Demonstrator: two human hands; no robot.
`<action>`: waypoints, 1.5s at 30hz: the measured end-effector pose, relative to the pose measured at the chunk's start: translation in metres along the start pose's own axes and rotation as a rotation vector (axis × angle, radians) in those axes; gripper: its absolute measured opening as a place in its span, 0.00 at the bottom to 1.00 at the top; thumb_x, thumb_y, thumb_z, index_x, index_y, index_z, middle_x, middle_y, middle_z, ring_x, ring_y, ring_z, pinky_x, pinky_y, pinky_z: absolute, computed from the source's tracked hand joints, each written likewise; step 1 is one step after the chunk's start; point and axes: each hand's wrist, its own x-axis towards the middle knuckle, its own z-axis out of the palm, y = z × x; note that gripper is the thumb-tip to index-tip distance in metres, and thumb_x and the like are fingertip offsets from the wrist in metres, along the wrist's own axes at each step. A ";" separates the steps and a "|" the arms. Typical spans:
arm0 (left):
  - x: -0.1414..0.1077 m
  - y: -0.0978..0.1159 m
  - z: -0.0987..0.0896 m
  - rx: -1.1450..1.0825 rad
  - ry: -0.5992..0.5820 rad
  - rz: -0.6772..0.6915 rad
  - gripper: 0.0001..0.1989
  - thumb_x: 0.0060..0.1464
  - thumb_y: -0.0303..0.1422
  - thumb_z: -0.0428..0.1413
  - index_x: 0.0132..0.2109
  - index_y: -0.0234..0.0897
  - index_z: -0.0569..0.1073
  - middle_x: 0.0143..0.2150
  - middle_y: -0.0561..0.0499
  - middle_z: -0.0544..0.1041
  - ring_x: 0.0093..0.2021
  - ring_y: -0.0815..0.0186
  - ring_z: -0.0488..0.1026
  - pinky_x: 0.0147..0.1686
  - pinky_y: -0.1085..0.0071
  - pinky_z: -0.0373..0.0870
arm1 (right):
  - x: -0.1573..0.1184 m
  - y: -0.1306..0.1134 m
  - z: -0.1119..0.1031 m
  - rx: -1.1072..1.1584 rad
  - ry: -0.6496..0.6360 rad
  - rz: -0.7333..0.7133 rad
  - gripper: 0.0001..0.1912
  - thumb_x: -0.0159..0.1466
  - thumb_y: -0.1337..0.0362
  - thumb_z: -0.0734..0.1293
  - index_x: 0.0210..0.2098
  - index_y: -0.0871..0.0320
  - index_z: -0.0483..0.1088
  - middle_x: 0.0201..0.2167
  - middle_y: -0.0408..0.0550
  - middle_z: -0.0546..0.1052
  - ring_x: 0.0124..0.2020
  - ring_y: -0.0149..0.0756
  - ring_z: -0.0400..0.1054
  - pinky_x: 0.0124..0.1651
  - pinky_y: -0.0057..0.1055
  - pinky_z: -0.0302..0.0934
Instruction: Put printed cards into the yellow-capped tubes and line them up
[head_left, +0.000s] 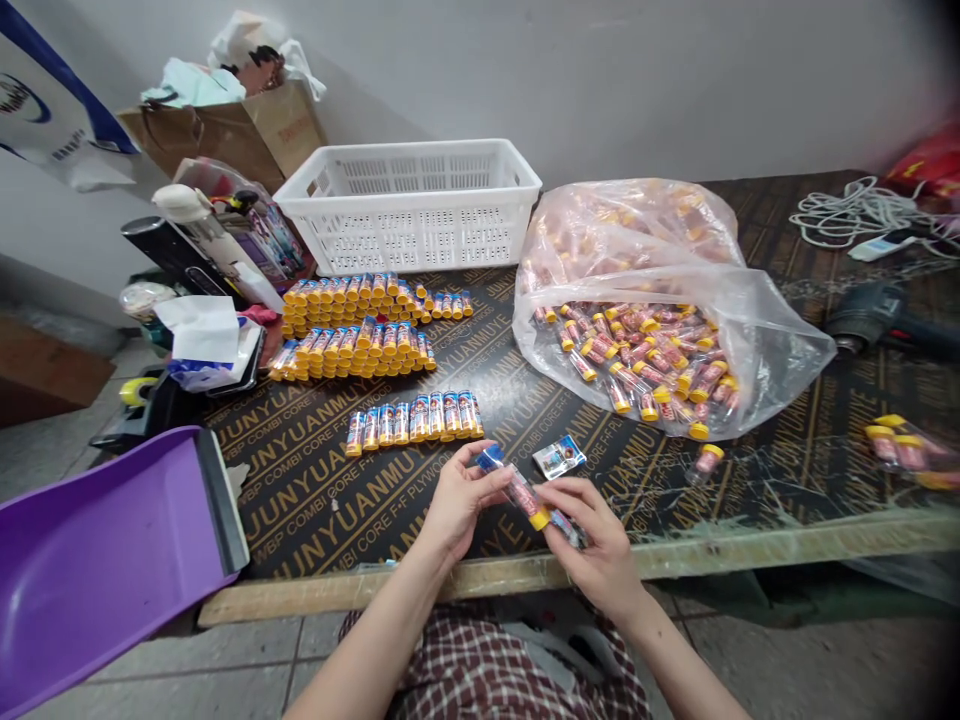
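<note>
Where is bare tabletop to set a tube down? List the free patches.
Bare board lies left of the short row of tubes, toward the purple tray, and between the right hand and the plastic bag. It is crowded at the stacked tubes before the white basket.

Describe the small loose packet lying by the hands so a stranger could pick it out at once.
Start at the big clear plastic bag of yellow-capped tubes on the dark plywood table. Go toward the near edge, just above the right hand. The small packet lies there alone: flat, blue and white, unlike the round tubes nearby.
</note>
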 end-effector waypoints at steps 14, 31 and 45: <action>-0.014 -0.007 0.008 0.161 -0.255 -0.160 0.19 0.40 0.42 0.66 0.33 0.29 0.76 0.27 0.51 0.74 0.25 0.72 0.69 0.28 0.74 0.66 | 0.015 -0.006 -0.005 0.066 -0.282 -0.114 0.44 0.47 0.74 0.60 0.64 0.55 0.49 0.61 0.51 0.59 0.62 0.45 0.54 0.65 0.45 0.49; -0.015 -0.001 0.004 0.077 -0.301 -0.177 0.16 0.43 0.38 0.65 0.35 0.29 0.76 0.30 0.49 0.76 0.27 0.71 0.71 0.29 0.74 0.69 | 0.016 -0.004 -0.001 0.206 -0.218 -0.030 0.44 0.46 0.75 0.61 0.63 0.53 0.51 0.60 0.51 0.62 0.60 0.47 0.58 0.62 0.46 0.56; -0.008 0.006 -0.004 0.083 -0.180 -0.100 0.20 0.37 0.43 0.67 0.29 0.29 0.74 0.25 0.49 0.74 0.24 0.70 0.70 0.26 0.74 0.68 | 0.021 0.001 0.021 0.306 -0.174 0.057 0.41 0.54 0.75 0.62 0.64 0.51 0.48 0.63 0.52 0.59 0.61 0.45 0.58 0.62 0.43 0.56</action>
